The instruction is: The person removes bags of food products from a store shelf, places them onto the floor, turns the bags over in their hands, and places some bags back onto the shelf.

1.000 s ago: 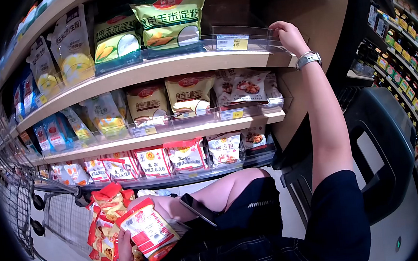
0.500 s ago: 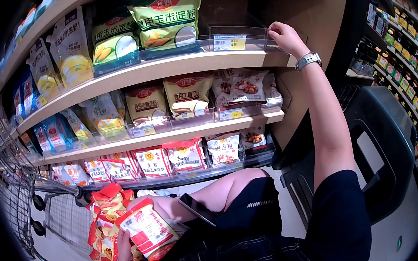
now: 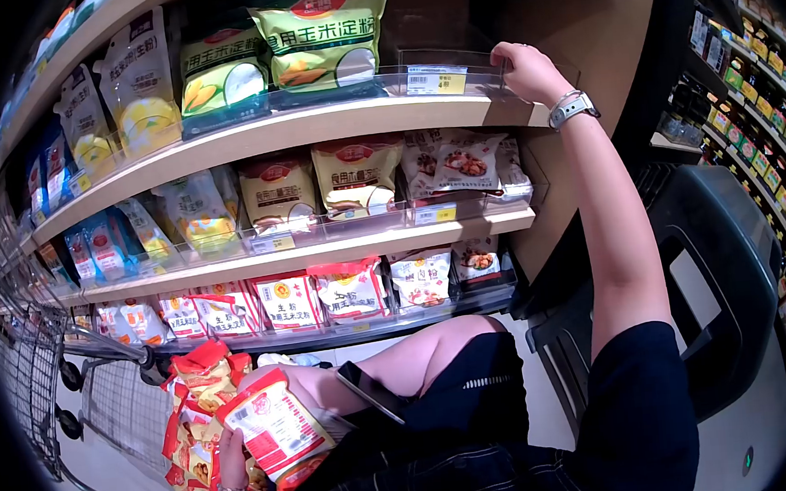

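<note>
Left hand [image 3: 232, 457] closed around red-and-white packet [image 3: 276, 423], near left, off the shelves; red-yellow packets [image 3: 191, 432] heaped beside it on the floor, unshelved; right hand [image 3: 530, 73] far right, fingers bent at clear shelf guard [image 3: 482, 80]; grip unclear; green bags [image 3: 326, 43] stand left.

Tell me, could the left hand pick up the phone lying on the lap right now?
Probably not without letting go first: the left hand holds a red-and-white packet, though the phone looks uncovered on top.
</note>
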A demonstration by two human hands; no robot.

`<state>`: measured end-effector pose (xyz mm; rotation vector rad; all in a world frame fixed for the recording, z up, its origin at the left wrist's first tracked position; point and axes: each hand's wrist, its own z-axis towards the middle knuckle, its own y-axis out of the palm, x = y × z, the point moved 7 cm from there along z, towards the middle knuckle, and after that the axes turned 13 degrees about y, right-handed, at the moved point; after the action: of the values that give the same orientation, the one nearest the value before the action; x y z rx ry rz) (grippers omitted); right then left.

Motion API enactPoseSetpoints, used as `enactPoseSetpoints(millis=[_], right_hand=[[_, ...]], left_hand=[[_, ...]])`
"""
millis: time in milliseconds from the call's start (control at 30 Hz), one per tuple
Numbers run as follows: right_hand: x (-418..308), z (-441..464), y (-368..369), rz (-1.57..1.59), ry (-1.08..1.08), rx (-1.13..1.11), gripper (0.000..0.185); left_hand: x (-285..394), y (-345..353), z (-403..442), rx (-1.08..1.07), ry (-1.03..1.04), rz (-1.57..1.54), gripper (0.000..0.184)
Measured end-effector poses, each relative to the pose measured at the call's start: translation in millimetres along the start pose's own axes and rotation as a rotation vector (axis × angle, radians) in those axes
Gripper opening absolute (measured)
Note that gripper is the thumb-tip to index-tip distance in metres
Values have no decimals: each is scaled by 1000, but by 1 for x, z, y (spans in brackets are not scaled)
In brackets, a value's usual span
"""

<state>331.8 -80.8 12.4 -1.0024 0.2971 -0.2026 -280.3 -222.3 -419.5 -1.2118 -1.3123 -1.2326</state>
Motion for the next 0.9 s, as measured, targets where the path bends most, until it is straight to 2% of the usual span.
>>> enactPoseSetpoints(millis=[300, 367, 433, 500, 533, 567, 600, 633, 700, 733, 833, 900], right_hand=[[-3, 2, 2, -68, -29, 55, 31], [-12, -15, -14, -66, -136, 324, 36], [-22, -35, -34, 55, -186, 566, 41], [-38, -70, -40, 225, -247, 625, 43], [-41, -82, -28, 494, -211, 501, 39], [-59, -107, -13, 722, -128, 362, 34], [-72, -125, 6, 858, -213, 224, 34], [-81, -140, 26, 992, -278, 100, 33], [-131, -196, 71, 991, -285, -250, 33], [-161, -229, 89, 866, -347, -329, 31], [-217, -297, 153, 891, -376, -641, 32], [-242, -328, 192, 949, -262, -856, 32]], left_hand=[[6, 5, -2, 1, 18, -22, 31], [4, 6, 1, -27, 41, -100, 34], [-13, -9, 2, 44, 8, -68, 34], [-9, -5, 3, 79, 5, -33, 32], [26, 25, -6, 108, -24, -244, 31], [29, 30, -5, 145, -49, -282, 30], [13, 17, 0, 139, 1, -264, 31], [9, 20, 2, 156, -1, -374, 33], [2, 13, 10, 213, 94, -226, 36], [0, 14, 9, 243, 42, -255, 37], [10, 25, 4, 306, -10, -306, 38], [14, 33, -2, 317, -6, -385, 36]])
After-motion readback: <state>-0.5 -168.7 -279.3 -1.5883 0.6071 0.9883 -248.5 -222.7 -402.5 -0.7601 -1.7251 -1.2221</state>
